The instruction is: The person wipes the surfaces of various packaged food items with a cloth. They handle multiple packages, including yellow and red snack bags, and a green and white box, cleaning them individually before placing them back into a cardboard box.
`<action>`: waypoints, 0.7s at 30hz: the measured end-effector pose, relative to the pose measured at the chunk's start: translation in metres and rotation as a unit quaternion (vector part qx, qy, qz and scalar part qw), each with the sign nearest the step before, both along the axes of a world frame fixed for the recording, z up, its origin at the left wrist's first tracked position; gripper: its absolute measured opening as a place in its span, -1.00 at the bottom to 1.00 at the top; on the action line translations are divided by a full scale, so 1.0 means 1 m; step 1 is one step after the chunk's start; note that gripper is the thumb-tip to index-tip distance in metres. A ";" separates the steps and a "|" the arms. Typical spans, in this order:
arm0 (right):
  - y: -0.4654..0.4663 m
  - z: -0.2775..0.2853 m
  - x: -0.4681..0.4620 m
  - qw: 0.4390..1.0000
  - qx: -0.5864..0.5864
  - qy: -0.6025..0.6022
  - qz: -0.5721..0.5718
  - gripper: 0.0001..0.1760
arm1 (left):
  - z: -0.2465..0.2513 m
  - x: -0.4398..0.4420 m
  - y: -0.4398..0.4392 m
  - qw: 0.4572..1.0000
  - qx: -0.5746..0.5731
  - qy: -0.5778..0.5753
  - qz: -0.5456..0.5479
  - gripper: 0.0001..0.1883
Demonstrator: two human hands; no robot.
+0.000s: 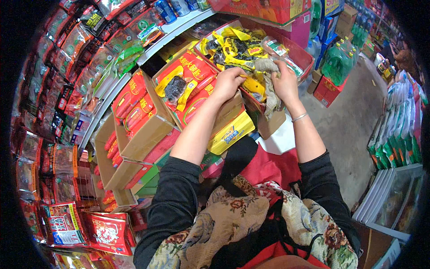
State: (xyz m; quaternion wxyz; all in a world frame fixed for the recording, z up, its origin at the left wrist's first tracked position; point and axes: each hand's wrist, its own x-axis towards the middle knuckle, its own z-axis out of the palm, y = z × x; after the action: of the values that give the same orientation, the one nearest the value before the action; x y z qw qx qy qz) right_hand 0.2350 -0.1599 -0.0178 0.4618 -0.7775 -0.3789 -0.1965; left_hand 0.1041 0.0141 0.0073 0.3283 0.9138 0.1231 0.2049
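Both hands are over a red cardboard box filled with yellow-edged, clear food packets of dark contents. My left hand pinches the edge of a yellow packet at the box's near left side. In my right hand is a crumpled greyish cloth, which hangs down over the near edge of the box beside that packet. One more dark-filled packet lies on red sausage packs in the carton to the left.
Cardboard cartons of red sausage packs stand at the left, before shelves of packaged food. A yellow package lies below the hands. On the right are green bottles on a red box, stacked bags and a glass-topped case.
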 end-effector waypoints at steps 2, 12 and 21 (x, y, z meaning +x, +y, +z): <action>-0.001 0.001 -0.001 1.000 0.010 0.011 0.003 -0.61 | 0.005 -0.003 -0.002 0.986 -0.126 -0.096 0.047 -0.82; -0.004 0.001 -0.004 0.998 -0.017 0.064 -0.013 -0.60 | 0.060 -0.064 -0.020 0.889 -0.310 -0.335 0.047 -0.87; 0.032 0.064 -0.088 0.970 0.183 -0.025 0.156 -0.52 | 0.031 -0.093 -0.028 0.868 -0.312 -0.351 0.160 -0.92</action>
State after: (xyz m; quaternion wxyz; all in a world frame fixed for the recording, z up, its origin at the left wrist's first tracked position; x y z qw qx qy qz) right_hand 0.1465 -0.1276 0.0460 0.6117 -0.6057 -0.4646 -0.2075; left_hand 0.0116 -0.0139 0.0381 0.5807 0.5996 0.2017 0.5124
